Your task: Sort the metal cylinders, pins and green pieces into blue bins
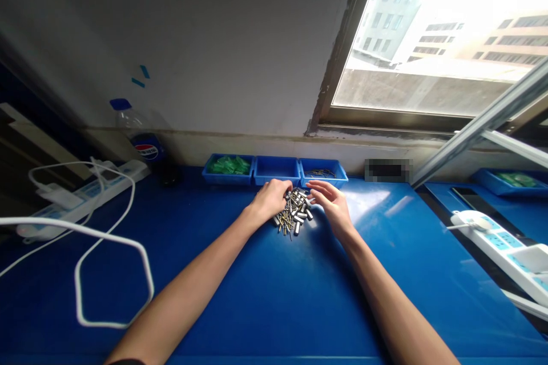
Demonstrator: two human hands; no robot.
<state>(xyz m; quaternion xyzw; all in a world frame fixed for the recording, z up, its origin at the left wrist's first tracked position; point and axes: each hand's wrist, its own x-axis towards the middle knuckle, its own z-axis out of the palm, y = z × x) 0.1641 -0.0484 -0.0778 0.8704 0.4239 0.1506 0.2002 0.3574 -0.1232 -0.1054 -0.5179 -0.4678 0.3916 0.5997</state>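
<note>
A loose pile of small metal parts (pixel 294 212), some thin and brass-coloured, others thicker and silver or dark, lies on the blue table (pixel 274 296). My left hand (pixel 271 199) rests at the pile's left edge with its fingers curled together; whatever its fingertips hold is hidden. On the pile's right side is my right hand (pixel 331 203), its fingers apart and nothing visible between them. Behind the pile stand three blue bins: the left one (pixel 208 177) has green pieces, the middle one (pixel 277 179) shows a bare bottom, and the right one (pixel 341 178) holds thin metal pieces.
A cola bottle (pixel 148 145) stands by the wall at the back left. White cables (pixel 148 274) loop over the table's left side near a power strip (pixel 81 199). Another power strip (pixel 505 242) and a blue bin (pixel 492 183) are at the right, beyond a metal frame (pixel 475 131).
</note>
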